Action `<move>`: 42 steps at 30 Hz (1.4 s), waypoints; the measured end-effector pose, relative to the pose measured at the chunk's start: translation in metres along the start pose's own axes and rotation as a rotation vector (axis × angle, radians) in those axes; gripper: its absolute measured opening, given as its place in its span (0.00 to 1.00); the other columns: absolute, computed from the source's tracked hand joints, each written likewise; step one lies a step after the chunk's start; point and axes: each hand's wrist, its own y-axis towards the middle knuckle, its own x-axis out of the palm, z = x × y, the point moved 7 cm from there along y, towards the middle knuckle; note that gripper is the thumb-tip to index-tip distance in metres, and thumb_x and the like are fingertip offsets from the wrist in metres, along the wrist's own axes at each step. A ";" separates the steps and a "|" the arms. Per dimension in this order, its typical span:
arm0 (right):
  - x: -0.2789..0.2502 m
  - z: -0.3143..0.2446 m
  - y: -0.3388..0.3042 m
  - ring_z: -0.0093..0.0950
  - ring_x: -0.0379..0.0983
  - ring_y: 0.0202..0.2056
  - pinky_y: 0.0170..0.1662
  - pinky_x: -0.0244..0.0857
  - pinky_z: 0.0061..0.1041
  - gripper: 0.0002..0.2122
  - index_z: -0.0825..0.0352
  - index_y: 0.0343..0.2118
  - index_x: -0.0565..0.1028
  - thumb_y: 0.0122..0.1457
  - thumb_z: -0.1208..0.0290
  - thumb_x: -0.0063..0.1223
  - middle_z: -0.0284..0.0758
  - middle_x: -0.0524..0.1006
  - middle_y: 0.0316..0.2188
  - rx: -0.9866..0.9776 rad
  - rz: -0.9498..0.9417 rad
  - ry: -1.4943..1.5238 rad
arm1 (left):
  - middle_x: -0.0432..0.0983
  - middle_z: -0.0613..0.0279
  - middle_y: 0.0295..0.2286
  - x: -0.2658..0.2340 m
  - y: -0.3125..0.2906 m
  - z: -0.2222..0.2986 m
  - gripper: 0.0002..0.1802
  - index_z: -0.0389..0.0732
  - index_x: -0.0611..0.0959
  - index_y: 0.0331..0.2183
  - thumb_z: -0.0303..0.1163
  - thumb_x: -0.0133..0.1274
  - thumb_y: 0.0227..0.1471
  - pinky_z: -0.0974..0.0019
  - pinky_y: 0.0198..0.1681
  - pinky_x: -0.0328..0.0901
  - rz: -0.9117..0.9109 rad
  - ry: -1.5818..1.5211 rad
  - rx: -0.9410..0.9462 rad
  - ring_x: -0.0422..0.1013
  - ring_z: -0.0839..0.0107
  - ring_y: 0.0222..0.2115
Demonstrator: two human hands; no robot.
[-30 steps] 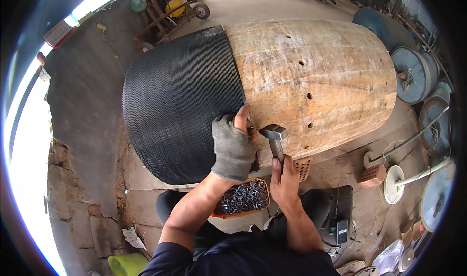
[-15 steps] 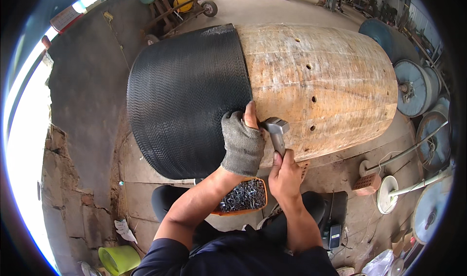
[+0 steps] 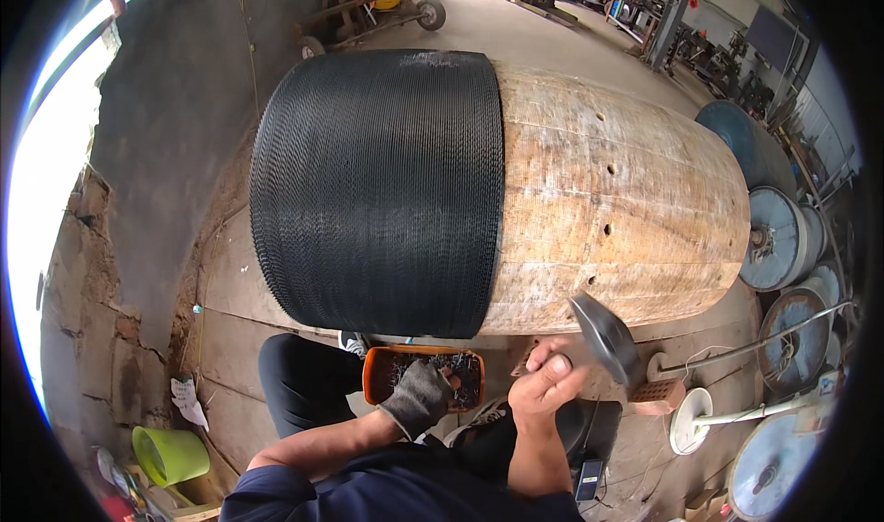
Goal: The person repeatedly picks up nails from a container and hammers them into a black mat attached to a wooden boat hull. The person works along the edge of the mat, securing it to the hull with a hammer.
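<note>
My left hand (image 3: pixel 420 395), in a grey fingerless glove, is down in an orange box (image 3: pixel 372 375) of small dark metal nails (image 3: pixel 468 375). Its bare fingertips curl in among the nails; whatever they pinch is hidden. My right hand (image 3: pixel 545 384) is closed round the handle of a hammer (image 3: pixel 605 336), its dark head raised and tilted near the drum's front edge. In front of me lies a large wooden drum (image 3: pixel 552 200) with a row of holes. Closely set black ridged strip (image 3: pixel 378 191) covers the drum's left part.
A red brick (image 3: pixel 657 396) and several blue-grey spools (image 3: pixel 773 237) stand at the right. A lime bucket (image 3: pixel 170 456) sits at lower left beside the broken wall (image 3: pixel 101 310). Behind the drum is a wheeled cart (image 3: pixel 391 16). My knees flank the orange box.
My left hand has gone from the strip's edge on the drum down into the nail box. The hammer has swung away from the drum's surface, to the right and nearer me. The view has shifted.
</note>
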 end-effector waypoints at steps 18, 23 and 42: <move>0.023 0.029 -0.015 0.19 0.63 0.17 0.20 0.58 0.21 0.17 0.69 0.37 0.67 0.72 0.56 0.39 0.31 0.70 0.20 0.182 -0.354 -0.299 | 0.74 0.54 0.24 -0.045 0.003 0.019 0.06 0.39 0.79 0.29 0.31 0.50 0.52 0.49 0.27 0.63 0.224 0.098 0.051 0.72 0.53 0.26; 0.018 -0.025 0.015 0.25 0.62 0.16 0.20 0.60 0.26 0.16 0.71 0.31 0.65 0.72 0.63 0.39 0.34 0.67 0.19 -0.269 0.044 -0.013 | 0.71 0.53 0.22 -0.085 0.019 0.002 0.07 0.41 0.72 0.24 0.26 0.55 0.40 0.53 0.27 0.64 0.310 -0.394 -0.004 0.70 0.54 0.23; 0.007 -0.007 -0.007 0.21 0.62 0.19 0.21 0.58 0.18 0.15 0.70 0.34 0.66 0.72 0.61 0.40 0.34 0.66 0.19 -0.184 0.056 -0.011 | 0.71 0.58 0.39 -0.257 0.085 -0.068 0.23 0.42 0.78 0.45 0.22 0.59 0.42 0.45 0.48 0.67 1.024 0.463 0.123 0.72 0.56 0.39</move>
